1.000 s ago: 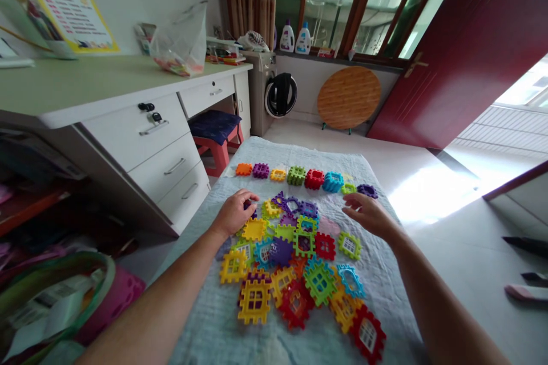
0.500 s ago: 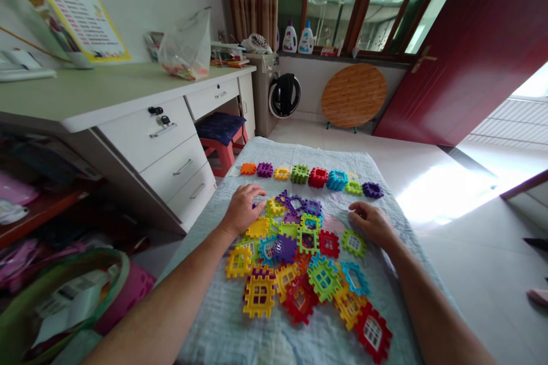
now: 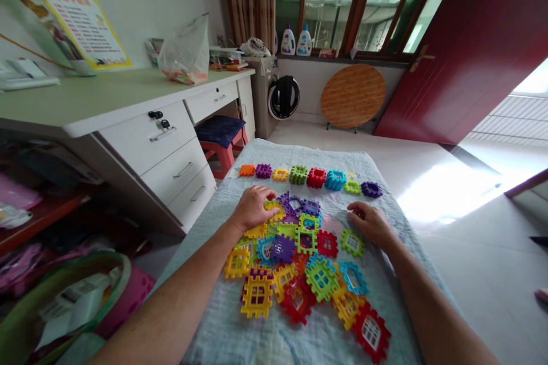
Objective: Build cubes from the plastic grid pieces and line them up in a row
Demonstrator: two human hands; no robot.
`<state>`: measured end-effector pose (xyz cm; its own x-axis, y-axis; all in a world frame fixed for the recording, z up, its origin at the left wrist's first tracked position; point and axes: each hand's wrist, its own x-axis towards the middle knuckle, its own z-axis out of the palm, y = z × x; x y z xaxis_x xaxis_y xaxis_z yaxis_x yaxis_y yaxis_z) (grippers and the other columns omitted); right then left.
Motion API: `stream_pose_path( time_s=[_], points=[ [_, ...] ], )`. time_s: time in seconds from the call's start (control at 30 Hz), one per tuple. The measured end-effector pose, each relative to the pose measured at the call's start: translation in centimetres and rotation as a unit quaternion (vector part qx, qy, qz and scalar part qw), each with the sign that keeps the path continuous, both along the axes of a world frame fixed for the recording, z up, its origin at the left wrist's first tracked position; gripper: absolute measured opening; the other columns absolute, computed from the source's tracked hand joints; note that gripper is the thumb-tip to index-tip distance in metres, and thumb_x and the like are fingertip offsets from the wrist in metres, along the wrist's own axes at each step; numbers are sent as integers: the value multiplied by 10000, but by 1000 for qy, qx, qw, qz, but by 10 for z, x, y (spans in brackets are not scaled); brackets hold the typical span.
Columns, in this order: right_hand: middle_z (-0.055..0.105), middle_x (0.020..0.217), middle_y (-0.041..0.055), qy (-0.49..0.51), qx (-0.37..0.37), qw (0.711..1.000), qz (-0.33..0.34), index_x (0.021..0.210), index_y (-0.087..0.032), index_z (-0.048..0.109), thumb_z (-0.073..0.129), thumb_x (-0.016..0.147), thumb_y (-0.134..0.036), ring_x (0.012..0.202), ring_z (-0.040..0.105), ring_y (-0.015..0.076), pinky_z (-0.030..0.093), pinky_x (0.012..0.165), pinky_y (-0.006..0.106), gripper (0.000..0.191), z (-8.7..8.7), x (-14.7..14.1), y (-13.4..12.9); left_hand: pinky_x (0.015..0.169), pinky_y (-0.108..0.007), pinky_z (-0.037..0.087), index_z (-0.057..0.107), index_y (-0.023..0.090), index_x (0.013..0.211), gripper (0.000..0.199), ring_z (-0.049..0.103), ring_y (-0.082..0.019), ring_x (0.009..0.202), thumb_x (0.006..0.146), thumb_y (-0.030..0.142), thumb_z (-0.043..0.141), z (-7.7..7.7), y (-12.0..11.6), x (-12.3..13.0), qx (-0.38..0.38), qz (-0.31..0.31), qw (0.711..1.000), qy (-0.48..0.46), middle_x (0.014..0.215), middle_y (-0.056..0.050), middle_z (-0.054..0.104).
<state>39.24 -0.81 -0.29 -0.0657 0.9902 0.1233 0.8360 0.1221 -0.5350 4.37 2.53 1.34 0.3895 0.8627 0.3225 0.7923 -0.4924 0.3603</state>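
Observation:
Colourful notched plastic pieces lie in a loose pile on a pale blue cloth. My left hand hovers at the pile's upper left, fingers apart, over a yellow piece and beside a purple triangular piece. To the right, my right hand rests with fingers curled but apart, holding nothing visible, near a lime green window piece. Behind the pile runs a row of pieces sorted by colour, among them an orange one, a red stack, a blue stack and a dark purple one.
A desk with drawers stands at the left, a plastic bag on it. Below are a stool and a green-rimmed basket. A washing machine, a round wooden board and a red door stand behind.
My left hand has moved right, over the yellow and purple pieces at the pile's top. My right hand has hardly moved. The view has shifted slightly.

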Motion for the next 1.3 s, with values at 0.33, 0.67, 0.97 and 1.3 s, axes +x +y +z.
stream_pose_path(
  time_s=[0.33, 0.67, 0.97, 1.3],
  points=[
    [563, 610, -10, 5, 0, 1000, 4, 909, -161, 638, 481, 773, -362, 538, 482, 131, 350, 552, 266, 289, -1, 0, 0, 911, -386, 410, 631, 202, 1117, 626, 547, -267, 995, 617, 564, 733, 0, -4, -3, -21, -35, 996, 75, 1069, -72, 626],
    [569, 612, -10, 6, 2, 1000, 1, 907, -162, 638, 483, 770, -364, 544, 500, 134, 362, 558, 266, 289, -1, 0, 0, 911, -396, 407, 640, 199, 1081, 461, 571, -251, 922, 655, 364, 700, 10, -9, -2, -18, -48, 996, 69, 963, -60, 645],
    [584, 626, -1, -4, 2, 1000, 2, 916, -159, 647, 481, 764, -371, 561, 517, 144, 373, 572, 274, 309, -1, 0, 0, 991, -383, 383, 601, 180, 1109, 449, 532, -252, 1084, 668, 218, 676, 17, -2, -29, -74, -47, 996, 18, 1138, -81, 603],
    [590, 615, 4, 9, 4, 1000, -2, 894, -161, 653, 482, 741, -387, 546, 505, 144, 368, 553, 274, 322, 0, 0, -1, 878, -327, 405, 615, 222, 1001, 409, 495, -251, 1011, 614, 307, 712, 42, -34, -50, -243, -100, 959, 104, 1010, -33, 580]
  ],
)
